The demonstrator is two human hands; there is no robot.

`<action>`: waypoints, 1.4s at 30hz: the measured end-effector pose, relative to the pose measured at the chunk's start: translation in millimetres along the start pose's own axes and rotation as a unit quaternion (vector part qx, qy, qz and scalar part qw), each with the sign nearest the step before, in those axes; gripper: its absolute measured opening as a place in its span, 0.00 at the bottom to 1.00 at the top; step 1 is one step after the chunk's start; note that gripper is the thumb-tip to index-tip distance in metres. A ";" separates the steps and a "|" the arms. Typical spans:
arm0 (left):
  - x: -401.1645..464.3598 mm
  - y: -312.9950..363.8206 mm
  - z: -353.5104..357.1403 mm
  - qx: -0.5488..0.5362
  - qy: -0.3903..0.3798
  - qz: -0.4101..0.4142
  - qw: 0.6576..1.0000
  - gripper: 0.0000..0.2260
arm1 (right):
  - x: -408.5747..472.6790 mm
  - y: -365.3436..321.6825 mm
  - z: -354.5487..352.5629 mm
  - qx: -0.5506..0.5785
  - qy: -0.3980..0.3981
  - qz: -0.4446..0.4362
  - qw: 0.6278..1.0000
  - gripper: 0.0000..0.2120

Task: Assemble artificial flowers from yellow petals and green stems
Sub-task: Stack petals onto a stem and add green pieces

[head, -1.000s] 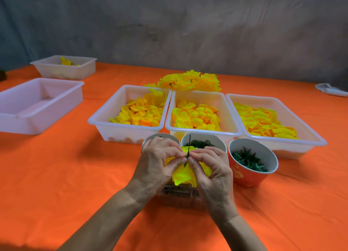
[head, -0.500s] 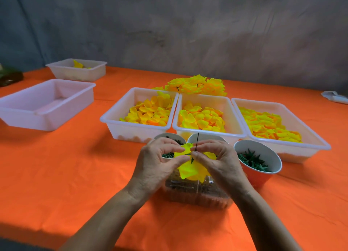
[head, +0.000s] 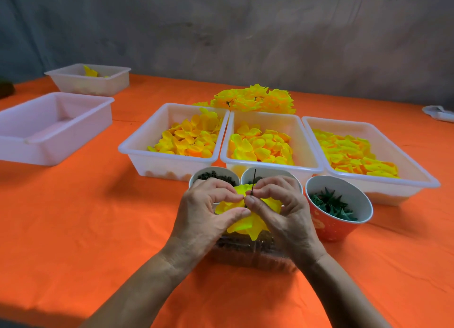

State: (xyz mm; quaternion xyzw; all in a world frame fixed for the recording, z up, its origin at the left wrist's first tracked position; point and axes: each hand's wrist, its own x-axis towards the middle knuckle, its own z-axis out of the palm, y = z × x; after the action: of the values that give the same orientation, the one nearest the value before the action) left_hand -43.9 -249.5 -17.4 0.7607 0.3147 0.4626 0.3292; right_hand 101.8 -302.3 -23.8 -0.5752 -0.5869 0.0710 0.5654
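Yellow petals (head: 242, 223) | hands still pinching them | stem (head: 253, 179) stays upright

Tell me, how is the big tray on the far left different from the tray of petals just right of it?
The left tray looks empty and pinkish-white; the petal tray is whiter and holds a heap of yellow petals. The left tray stands alone; the petal tray sits tight against the next tray in a row. The left tray lies at a different angle on the orange table. Both are open rectangular plastic trays.
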 end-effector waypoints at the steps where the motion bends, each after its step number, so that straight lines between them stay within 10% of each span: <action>1: 0.4 -0.6 1.2 0.001 0.005 0.000 1.000 0.08 | -0.5 1.0 1.4 -0.007 0.007 -0.006 1.000 0.05; 19: -6.6 -8.5 -0.6 -0.025 0.111 -0.133 0.985 0.13 | 6.8 -28.2 -9.1 -0.062 -0.001 0.033 0.998 0.03; 30: -6.8 -8.6 5.9 -0.165 -0.042 -0.156 0.973 0.09 | 33.1 -55.7 -18.8 0.008 0.012 0.008 1.000 0.05; 38: 5.8 -5.4 11.3 -0.173 -0.038 -0.105 0.979 0.09 | 56.4 -73.7 -27.7 0.155 0.055 0.063 0.984 0.05; 42: 9.5 -10.9 12.5 -0.127 -0.037 -0.056 0.990 0.11 | 64.6 -61.2 -39.3 0.341 0.106 0.209 0.911 0.03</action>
State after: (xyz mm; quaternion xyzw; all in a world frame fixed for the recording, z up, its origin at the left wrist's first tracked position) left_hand -30.8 -238.4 -25.9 0.7103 0.2835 0.4512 0.4599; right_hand 114.1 -295.9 72.5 -0.4610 -0.3302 0.3216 0.7584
